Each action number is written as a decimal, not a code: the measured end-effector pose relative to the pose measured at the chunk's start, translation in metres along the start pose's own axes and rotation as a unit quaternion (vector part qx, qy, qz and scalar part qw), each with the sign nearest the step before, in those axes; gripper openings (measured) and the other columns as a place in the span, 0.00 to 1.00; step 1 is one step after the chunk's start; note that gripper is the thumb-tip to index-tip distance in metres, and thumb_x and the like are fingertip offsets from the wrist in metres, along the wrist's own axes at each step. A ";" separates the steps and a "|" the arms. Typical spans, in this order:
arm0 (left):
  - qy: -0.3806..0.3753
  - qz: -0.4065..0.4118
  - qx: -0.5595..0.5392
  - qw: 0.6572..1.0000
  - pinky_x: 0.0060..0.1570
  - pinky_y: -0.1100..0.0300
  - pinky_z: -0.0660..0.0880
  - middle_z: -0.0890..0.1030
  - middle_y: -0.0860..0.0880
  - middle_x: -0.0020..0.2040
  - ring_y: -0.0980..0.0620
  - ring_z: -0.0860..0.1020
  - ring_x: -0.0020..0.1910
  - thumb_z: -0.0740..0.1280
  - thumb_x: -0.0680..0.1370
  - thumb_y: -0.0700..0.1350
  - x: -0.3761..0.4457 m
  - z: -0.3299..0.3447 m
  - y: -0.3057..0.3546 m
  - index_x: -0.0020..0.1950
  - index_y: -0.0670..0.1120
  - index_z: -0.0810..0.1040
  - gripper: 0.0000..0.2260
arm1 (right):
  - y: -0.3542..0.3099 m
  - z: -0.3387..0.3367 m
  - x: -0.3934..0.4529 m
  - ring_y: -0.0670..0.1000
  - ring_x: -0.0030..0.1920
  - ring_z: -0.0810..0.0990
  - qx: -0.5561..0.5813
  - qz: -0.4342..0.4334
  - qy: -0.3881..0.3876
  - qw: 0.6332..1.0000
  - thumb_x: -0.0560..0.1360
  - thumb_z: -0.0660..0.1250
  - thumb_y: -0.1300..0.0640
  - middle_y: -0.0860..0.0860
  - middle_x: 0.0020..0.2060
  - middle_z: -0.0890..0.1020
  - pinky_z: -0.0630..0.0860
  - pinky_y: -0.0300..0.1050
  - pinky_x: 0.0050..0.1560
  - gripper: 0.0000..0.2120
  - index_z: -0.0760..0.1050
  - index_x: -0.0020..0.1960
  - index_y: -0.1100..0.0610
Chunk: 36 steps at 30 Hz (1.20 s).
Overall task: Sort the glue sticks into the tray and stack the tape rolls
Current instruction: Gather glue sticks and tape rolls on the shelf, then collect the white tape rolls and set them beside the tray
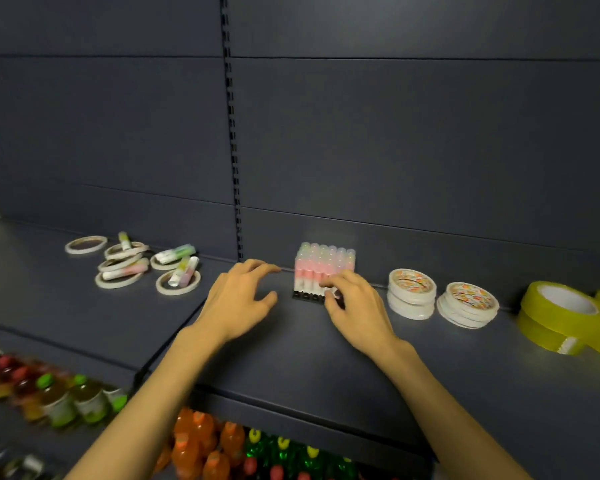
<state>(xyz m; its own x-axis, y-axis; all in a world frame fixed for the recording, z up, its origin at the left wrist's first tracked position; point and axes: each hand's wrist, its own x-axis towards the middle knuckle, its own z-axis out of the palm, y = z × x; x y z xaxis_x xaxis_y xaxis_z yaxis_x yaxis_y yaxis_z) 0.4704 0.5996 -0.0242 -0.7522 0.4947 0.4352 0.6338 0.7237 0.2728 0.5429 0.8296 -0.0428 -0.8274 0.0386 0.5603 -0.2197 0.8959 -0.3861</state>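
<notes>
A black tray [303,296] on the dark shelf holds several upright pink-and-white glue sticks [321,265]. My right hand [355,308] sits at the tray's front right corner, its fingertips on a stick in the front row. My left hand [245,297] hovers just left of the tray with fingers spread and relaxed, holding nothing. At the left lie several thin white tape rolls [118,263] scattered flat, with loose glue sticks [174,254] lying across them. Right of the tray stand two stacks of white tape rolls [411,297], [468,304].
Stacked yellow tape rolls [558,317] sit at the far right of the shelf. The shelf's front edge [291,403] runs below my forearms. Drink bottles [201,441] fill the lower shelves, at the left and beneath. A dark back panel rises behind everything.
</notes>
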 end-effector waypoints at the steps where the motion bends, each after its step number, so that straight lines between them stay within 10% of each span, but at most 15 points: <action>1: -0.001 -0.006 0.004 1.000 0.61 0.49 0.72 0.73 0.53 0.69 0.48 0.73 0.65 0.65 0.77 0.53 -0.008 -0.007 -0.011 0.70 0.56 0.72 0.21 | -0.013 0.009 0.004 0.50 0.52 0.78 0.007 -0.010 -0.005 1.000 0.79 0.64 0.55 0.46 0.51 0.78 0.75 0.50 0.53 0.10 0.80 0.58 0.51; 21: -0.032 -0.094 0.031 0.995 0.63 0.50 0.72 0.70 0.55 0.72 0.52 0.71 0.67 0.63 0.80 0.52 -0.137 -0.147 -0.304 0.72 0.58 0.69 0.20 | -0.284 0.213 0.092 0.47 0.53 0.78 0.061 -0.056 -0.035 0.996 0.79 0.64 0.54 0.44 0.54 0.78 0.77 0.50 0.53 0.10 0.78 0.59 0.48; 36: -0.055 -0.084 0.034 0.994 0.66 0.50 0.69 0.70 0.53 0.72 0.51 0.69 0.69 0.63 0.80 0.53 -0.079 -0.152 -0.465 0.73 0.56 0.68 0.21 | -0.330 0.311 0.197 0.50 0.53 0.77 0.005 -0.013 -0.029 0.999 0.79 0.65 0.54 0.47 0.51 0.78 0.75 0.47 0.51 0.08 0.80 0.56 0.51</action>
<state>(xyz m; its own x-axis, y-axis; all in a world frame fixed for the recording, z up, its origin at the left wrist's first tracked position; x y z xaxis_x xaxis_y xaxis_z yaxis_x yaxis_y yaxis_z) 0.2625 0.1503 -0.0551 -0.8643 0.4105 0.2907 0.4863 0.8298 0.2740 0.2915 0.4034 -0.0330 -0.8498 -0.0113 0.5270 -0.2474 0.8914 -0.3798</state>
